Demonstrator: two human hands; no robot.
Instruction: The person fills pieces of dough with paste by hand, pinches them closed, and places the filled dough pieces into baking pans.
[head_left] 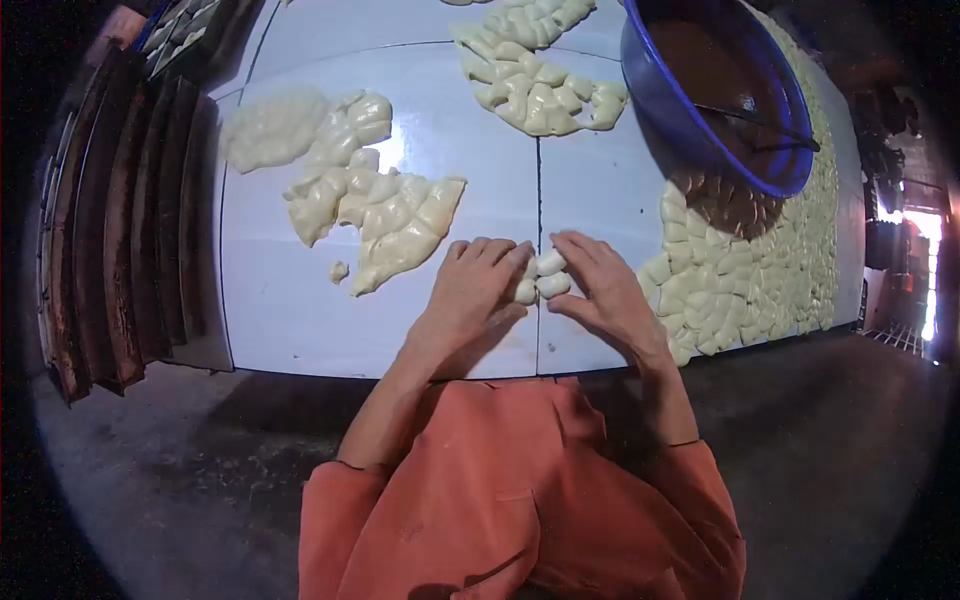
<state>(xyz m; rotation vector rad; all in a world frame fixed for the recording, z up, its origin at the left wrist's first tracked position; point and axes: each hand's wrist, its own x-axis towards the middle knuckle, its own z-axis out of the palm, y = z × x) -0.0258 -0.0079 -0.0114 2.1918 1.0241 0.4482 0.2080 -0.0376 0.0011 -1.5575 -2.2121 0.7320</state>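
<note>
Small, smooth, pale dough pieces lie between my two hands on the white tabletop near its front edge. My left hand (474,285) is curled over one dough piece (526,291), with its fingers covering part of it. Two more dough pieces (552,275) sit one behind the other inside the bent fingers and thumb of my right hand (607,290). Both hands touch the table. To the left, nearest my left hand, spreads a sheet of joined dough pieces (405,225) with ragged edges, and a tiny scrap (339,271) beside it.
A blue basin (655,85) with brownish contents and a dark stick stands at the back right. Around it spread many flattened dough pieces (740,290). Another dough cluster (540,95) lies at the back. Dark metal trays (125,230) stand upright on the left.
</note>
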